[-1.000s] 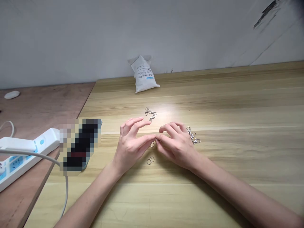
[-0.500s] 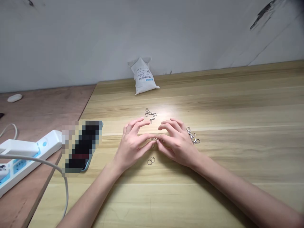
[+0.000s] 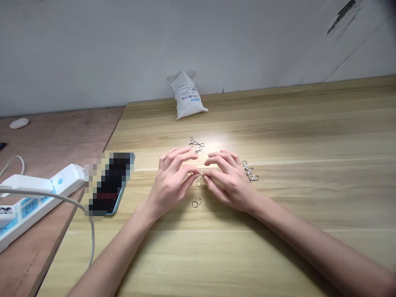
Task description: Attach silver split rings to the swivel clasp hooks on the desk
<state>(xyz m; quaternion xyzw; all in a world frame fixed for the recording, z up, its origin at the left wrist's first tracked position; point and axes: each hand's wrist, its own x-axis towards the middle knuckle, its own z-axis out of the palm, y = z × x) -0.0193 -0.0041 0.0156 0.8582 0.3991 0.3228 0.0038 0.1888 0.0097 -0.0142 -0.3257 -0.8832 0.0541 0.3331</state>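
Note:
Above the wooden table, my left hand [image 3: 173, 179] has its thumb and index fingertip pinched together; what is between them is too small to name. My right hand [image 3: 227, 177] faces it a short gap away, also pinching, with a tiny bit of metal at its fingertips. Between and just below the fingertips lie small metal rings [image 3: 199, 184]. Nearer to me, two more rings [image 3: 197, 202] overlap on the table. Several silver lobster clasps [image 3: 196, 143] lie beyond my left fingertips. Another group of clasps [image 3: 250, 171] rests beside the back of my right hand.
A white labelled packet [image 3: 188, 97] leans near the wall at the back. On the left are a phone [image 3: 116, 181], partly blurred out, and a white power strip [image 3: 37, 198] with a cable [image 3: 62, 200]. A white oval object [image 3: 19, 123] lies on the reddish-brown surface.
My fingertips, which met over the rings, have moved slightly apart. The rings beneath them show more clearly. The whole view has shifted a little.

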